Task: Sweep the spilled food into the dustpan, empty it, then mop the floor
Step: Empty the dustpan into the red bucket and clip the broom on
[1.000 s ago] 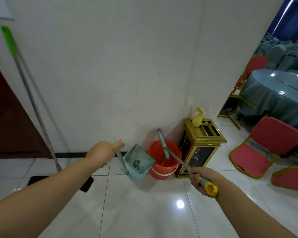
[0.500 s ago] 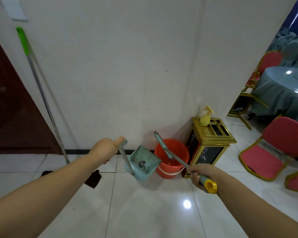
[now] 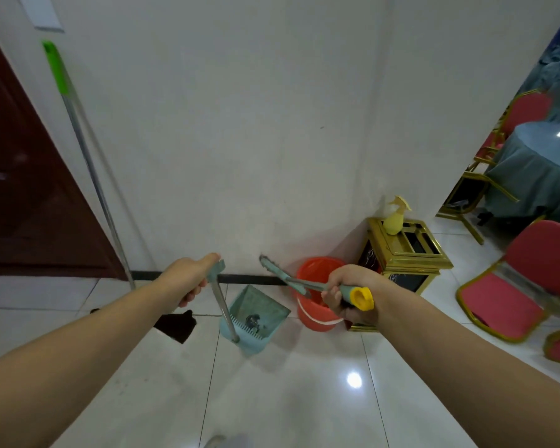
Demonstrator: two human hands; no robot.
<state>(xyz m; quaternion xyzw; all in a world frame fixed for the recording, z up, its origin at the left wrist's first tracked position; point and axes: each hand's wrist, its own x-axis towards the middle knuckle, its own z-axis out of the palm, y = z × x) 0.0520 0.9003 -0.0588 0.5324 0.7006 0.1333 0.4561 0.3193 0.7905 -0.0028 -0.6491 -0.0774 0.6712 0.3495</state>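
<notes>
My left hand point(image 3: 188, 276) grips the top of the long handle of a light blue dustpan point(image 3: 256, 318), which hangs tilted above the white tiles with dark bits of food in it. My right hand point(image 3: 346, 295) holds the broom point(image 3: 291, 279) by its teal handle near the yellow end cap; the shaft points left and away, its far end near the wall. An orange bucket point(image 3: 314, 315) stands on the floor just behind my right hand. A mop point(image 3: 88, 163) with a green grip leans on the wall at the left, its dark head point(image 3: 175, 324) on the floor.
A gold and black bin point(image 3: 404, 257) with a yellow spray bottle point(image 3: 395, 218) on top stands right of the bucket. Red chairs point(image 3: 518, 286) and a table with a grey-blue cloth point(image 3: 537, 176) fill the right side. A dark red door point(image 3: 23, 189) is at the left.
The view has swung right to left, shifting bucket and bin rightward. My right hand with the broom has risen in front of the bucket. The dustpan has swung more toward the middle.
</notes>
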